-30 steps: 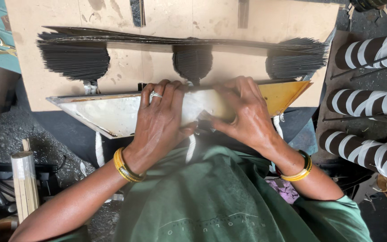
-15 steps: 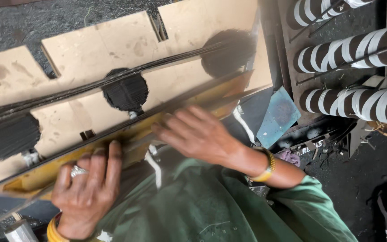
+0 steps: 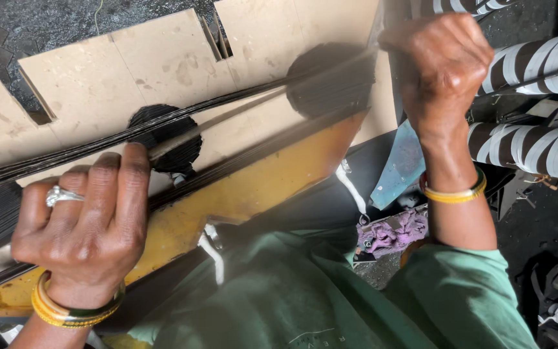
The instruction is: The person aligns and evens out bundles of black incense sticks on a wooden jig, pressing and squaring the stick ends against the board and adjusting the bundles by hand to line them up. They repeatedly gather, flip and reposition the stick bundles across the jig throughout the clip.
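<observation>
The left hand [image 3: 82,223] is closed in a fist around one end of a long, thin bundle of black sticks [image 3: 182,119]; a silver ring shows on one finger and yellow bangles at the wrist. The right hand [image 3: 444,61] is clenched around the far end, which is blurred, so the exact contact there cannot be confirmed. The bundle spans diagonally above a pale cardboard sheet [image 3: 163,58] bearing fanned piles of black sticks [image 3: 334,77], beside a yellow board edge [image 3: 240,194]. Striped brown-and-white rolls [image 3: 531,139] lie to the right.

Risk, as judged: uneven pull between the fists could let sticks slide loose and scatter; excess bending could snap the thin sticks.
</observation>
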